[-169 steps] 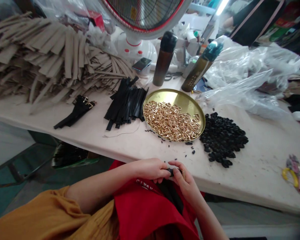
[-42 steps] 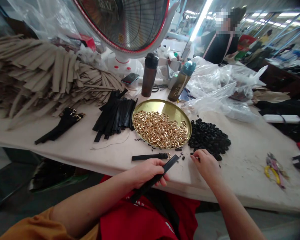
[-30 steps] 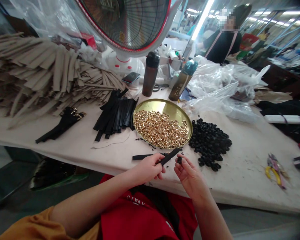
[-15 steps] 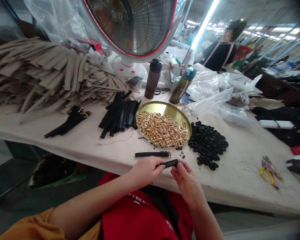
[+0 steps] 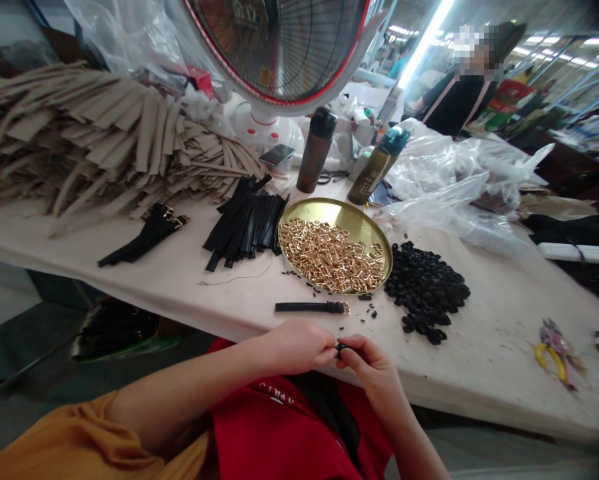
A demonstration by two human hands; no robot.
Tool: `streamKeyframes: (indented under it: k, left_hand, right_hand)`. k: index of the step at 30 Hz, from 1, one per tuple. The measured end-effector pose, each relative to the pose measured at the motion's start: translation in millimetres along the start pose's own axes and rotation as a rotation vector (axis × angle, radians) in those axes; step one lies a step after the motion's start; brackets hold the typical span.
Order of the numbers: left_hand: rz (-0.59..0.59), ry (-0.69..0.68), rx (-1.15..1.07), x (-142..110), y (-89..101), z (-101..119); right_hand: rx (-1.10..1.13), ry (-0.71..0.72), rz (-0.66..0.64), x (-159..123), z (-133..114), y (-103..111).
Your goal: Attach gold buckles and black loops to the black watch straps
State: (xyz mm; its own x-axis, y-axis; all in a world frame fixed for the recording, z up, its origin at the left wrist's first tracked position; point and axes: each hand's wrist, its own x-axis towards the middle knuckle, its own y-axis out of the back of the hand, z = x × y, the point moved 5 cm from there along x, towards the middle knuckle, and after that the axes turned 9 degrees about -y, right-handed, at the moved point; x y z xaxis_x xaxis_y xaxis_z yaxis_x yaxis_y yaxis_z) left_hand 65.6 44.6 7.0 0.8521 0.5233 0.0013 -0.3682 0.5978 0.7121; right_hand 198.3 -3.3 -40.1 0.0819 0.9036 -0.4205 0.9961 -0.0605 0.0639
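My left hand [image 5: 304, 345] and my right hand [image 5: 372, 363] meet at the table's near edge, fingers pinched on a short black strap [image 5: 340, 349]. Only a small dark bit of it shows between the fingertips; the rest is hidden. Just beyond lies a black strap with a gold buckle [image 5: 309, 307]. Farther back stands a round gold tray [image 5: 362, 217] heaped with small gold buckles [image 5: 329, 257]. To its right is a pile of small black loops [image 5: 426, 287], and to its left a bundle of black straps [image 5: 246, 227].
Buckled black straps [image 5: 146, 233] lie at the left, before a heap of beige strips [image 5: 104, 140]. A fan [image 5: 284, 53], two bottles [image 5: 316, 150] and plastic bags [image 5: 459, 167] stand behind. Pliers [image 5: 554, 353] lie at the right. A person [image 5: 459, 100] is in the background.
My hands have come closer together and slightly nearer my body. Less of the strap shows between them. The whole view has shifted a little.
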Motion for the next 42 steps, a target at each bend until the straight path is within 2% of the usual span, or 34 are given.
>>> streamKeyframes:
  k: [2, 6, 8, 10, 12, 14, 17, 18, 20, 22, 27, 33, 42]
  left_hand:
    - [0.004, 0.030, -0.100, 0.5, -1.3, -3.2]
    - [-0.083, 0.140, -0.455, -4.5, -10.0, -10.6]
    - [-0.017, 0.155, -0.482, -4.8, -6.9, -13.3]
    - [0.110, 0.161, -0.460, -3.0, 0.4, -17.2]
    - [0.174, 0.168, -0.471, -0.7, 5.3, -22.7]
    - [0.189, 0.200, -0.475, 0.6, 8.5, -30.9]
    - [0.250, 0.268, -0.449, -0.8, 14.6, -43.2]
    - [0.271, 0.285, -0.449, -1.7, 15.9, -45.7]
    - [0.289, 0.290, -0.461, -3.2, 16.7, -47.0]
    - [0.294, 0.286, -0.471, -4.7, 16.2, -46.3]
    - [0.302, 0.294, -0.469, -8.0, 14.7, -44.3]
    - [0.297, 0.267, -0.470, -8.4, 12.1, -36.9]
    - [0.283, 0.326, -0.514, -20.2, 1.3, -39.8]
  right_hand:
    - [0.045, -0.053, -0.007, 3.8, 3.7, 4.1]
    - [0.134, -0.109, 0.096, 12.6, 14.2, 10.3]
    - [0.199, -0.126, 0.072, 16.1, 19.0, 1.2]
    - [0.245, -0.130, -0.025, 20.1, 19.5, -13.2]
    - [0.165, -0.084, -0.069, 27.7, 12.6, -18.5]
    - [-0.060, 0.046, 0.029, 42.3, -3.7, -5.9]
    - [-0.569, 0.313, 0.336, 72.1, -39.6, 28.9]
    - [-0.799, 0.369, 0.399, 83.5, -49.5, 36.1]
    - [-1.167, 0.406, 0.379, 106.3, -60.3, 41.5]
    - [-1.324, 0.402, 0.322, 122.0, -64.8, 42.0]
    - [-1.345, 0.399, 0.283, 133.0, -69.3, 41.5]
    - [-1.326, 0.366, 0.217, 145.2, -70.7, 51.5]
    - [-1.243, 0.373, 0.248, 145.3, -62.5, 48.4]
